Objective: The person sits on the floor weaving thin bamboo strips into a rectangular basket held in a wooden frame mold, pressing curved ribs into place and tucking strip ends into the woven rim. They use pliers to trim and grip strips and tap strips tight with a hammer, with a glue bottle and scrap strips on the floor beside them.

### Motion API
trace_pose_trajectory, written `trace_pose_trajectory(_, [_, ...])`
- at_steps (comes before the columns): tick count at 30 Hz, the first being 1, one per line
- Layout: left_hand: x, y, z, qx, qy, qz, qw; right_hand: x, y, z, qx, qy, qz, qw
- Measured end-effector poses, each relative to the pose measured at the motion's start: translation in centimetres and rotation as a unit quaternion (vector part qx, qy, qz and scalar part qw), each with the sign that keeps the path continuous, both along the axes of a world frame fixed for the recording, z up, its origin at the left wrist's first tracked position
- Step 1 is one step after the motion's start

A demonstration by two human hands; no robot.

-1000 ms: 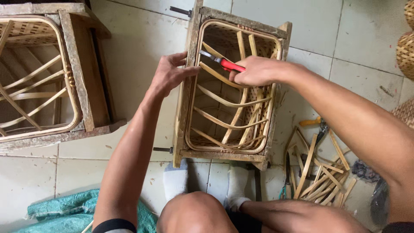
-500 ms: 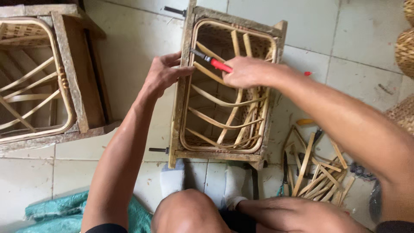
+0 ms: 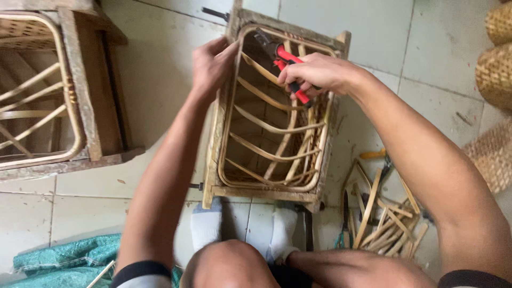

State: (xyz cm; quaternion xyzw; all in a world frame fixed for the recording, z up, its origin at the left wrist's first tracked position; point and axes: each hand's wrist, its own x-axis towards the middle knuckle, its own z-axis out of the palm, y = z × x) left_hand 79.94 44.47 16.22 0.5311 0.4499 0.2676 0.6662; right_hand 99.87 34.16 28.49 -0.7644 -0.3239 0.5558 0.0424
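Note:
A wooden frame with curved rattan strips point(image 3: 269, 128) lies on the tiled floor in front of me. My left hand point(image 3: 213, 64) grips its upper left edge. My right hand point(image 3: 314, 74) holds red-handled pliers point(image 3: 280, 56) whose black jaws point at the frame's top rattan rim. My feet in white socks point(image 3: 208, 226) rest against the frame's near edge.
A second wooden rattan frame point(image 3: 69, 90) lies at the left. A pile of cut rattan strips and tools point(image 3: 381, 213) sits at the right of my feet. Woven baskets point(image 3: 496, 53) stand at the far right. Green cloth point(image 3: 69, 258) lies at the bottom left.
The view has shifted closer to the frame. My right hand with the pliers has moved slightly toward the frame's top rim; my left hand stays on the left edge.

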Motion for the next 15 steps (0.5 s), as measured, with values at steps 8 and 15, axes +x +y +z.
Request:
trace_pose_trajectory(8, [4.9,0.8,0.1,0.312,0.217,0.059,0.923,0.7,5.1,0.2,-0.079,-0.063,0.062,0.993])
trace_pose_trajectory(15, [6.2,2.2,-0.1,0.269,0.273,0.011,0.924,2.3,5.3,-1.1,-0.052,-0.022,0.054,0.997])
